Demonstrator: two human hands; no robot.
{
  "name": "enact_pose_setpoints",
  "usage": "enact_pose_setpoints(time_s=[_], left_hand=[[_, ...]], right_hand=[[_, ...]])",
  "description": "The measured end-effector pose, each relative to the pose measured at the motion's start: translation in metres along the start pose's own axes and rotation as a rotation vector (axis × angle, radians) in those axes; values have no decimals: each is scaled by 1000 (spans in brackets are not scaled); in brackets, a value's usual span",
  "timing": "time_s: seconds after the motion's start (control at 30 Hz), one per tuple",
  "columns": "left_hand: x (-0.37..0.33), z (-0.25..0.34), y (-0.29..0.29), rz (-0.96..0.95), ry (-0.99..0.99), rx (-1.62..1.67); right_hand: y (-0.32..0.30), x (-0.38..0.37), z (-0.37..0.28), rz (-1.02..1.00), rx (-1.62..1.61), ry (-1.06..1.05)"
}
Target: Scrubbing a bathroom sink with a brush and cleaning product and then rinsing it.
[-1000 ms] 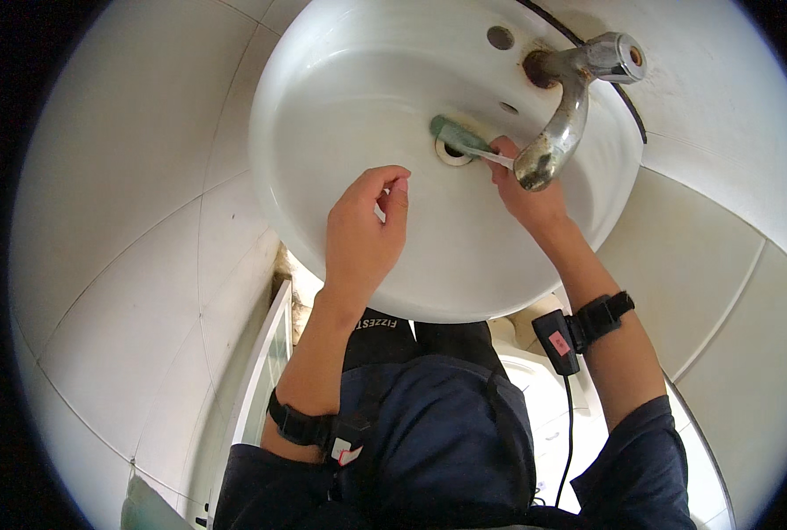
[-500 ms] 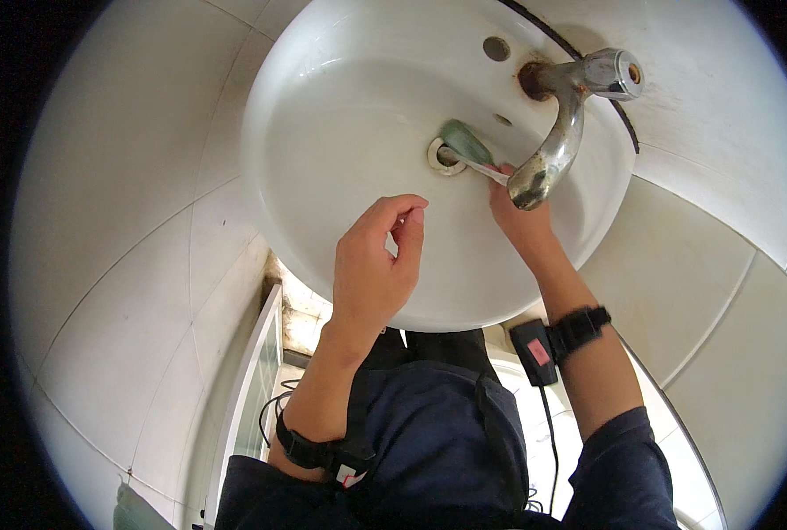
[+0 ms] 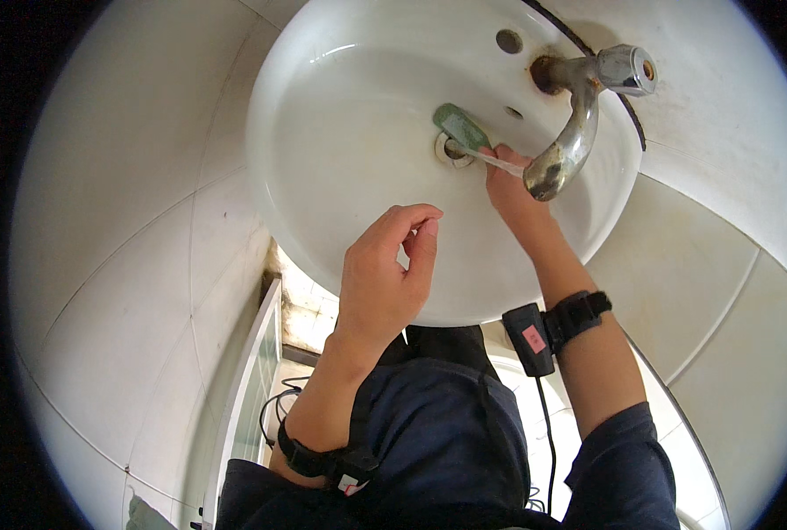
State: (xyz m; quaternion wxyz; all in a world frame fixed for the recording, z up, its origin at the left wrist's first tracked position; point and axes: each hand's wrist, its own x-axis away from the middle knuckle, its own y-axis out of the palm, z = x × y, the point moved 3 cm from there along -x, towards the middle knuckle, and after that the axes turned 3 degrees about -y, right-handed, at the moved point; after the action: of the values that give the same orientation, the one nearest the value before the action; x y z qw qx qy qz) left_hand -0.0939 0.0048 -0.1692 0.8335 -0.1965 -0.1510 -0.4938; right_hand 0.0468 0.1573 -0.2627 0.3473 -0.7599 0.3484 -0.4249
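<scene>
Since half a second ago, the green pad (image 3: 461, 126) has slid around the drain (image 3: 453, 151), from about two o'clock to just past twelve, and the left hand (image 3: 386, 269) has drawn a touch farther back.

Nearest me is the person's dark shirt (image 3: 437, 424), with a black strap on each forearm; the one on the right carries a small black box (image 3: 528, 339) and a cable. Beyond, at seven o'clock from the drain, that left hand hovers over the basin (image 3: 349, 132), half-open and released: fingers loosely curled, thumb near the index finger, nothing visible in it. At four o'clock, the right hand (image 3: 512, 185) grasps the pad's near end, fingers closed around it, though partly hidden. Water (image 3: 499, 163) streams across toward the drain from the stained tap (image 3: 570, 146), which stands at about two o'clock.
</scene>
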Motion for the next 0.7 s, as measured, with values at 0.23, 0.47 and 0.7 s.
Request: enact_pose_setpoints(time_s=[0.23, 0.47, 0.7], left_hand=[[10, 5, -12, -15, 37, -76], [9, 11, 0, -45, 81, -65], [8, 15, -3, -35, 105, -64]], right_hand=[[-14, 33, 22, -14, 164, 49], [9, 6, 23, 33, 197, -66], [-22, 56, 19, -350, 81, 329]])
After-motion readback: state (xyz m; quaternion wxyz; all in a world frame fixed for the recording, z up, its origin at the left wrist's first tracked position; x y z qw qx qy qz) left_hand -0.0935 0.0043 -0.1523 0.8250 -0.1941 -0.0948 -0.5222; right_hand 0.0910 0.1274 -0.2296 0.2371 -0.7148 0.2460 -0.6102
